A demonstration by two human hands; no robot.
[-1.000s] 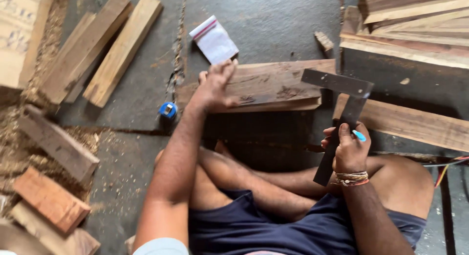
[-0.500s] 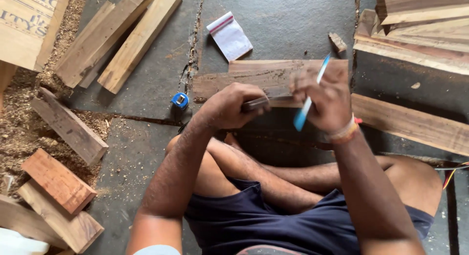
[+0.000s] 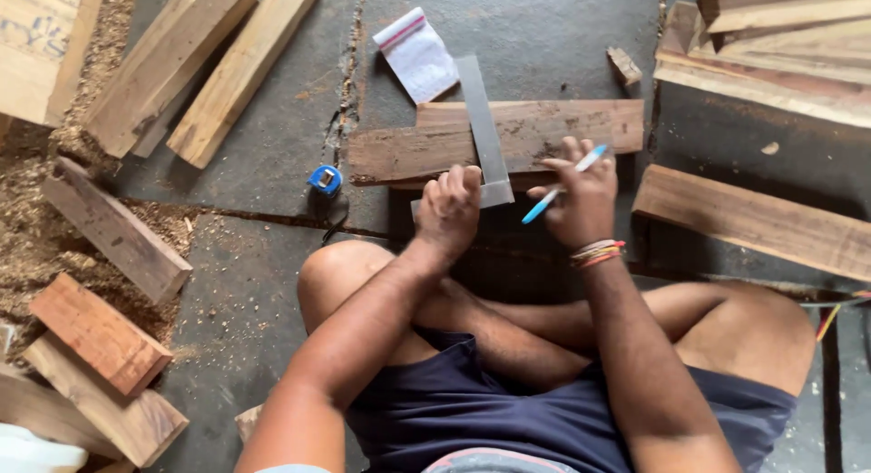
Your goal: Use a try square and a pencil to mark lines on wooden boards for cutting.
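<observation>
I sit cross-legged on the floor. A dark wooden board [image 3: 544,133] lies across in front of me. A metal try square [image 3: 482,124] rests on it, its blade pointing away over the board. My left hand [image 3: 449,210] grips the square's stock at the board's near edge. My right hand [image 3: 581,201] holds a blue and white pen [image 3: 564,185] just right of the square, its fingers touching the board.
A blue tape measure [image 3: 325,179] lies left of the board. A white plastic pouch [image 3: 417,56] lies beyond it. Wooden planks [image 3: 762,221] lie to the right, a stack [image 3: 771,38] at top right, more blocks [image 3: 113,228] and sawdust on the left.
The square went from my right hand to my left and now lies flat across the board. My right hand has the pen out and rests by the blade.
</observation>
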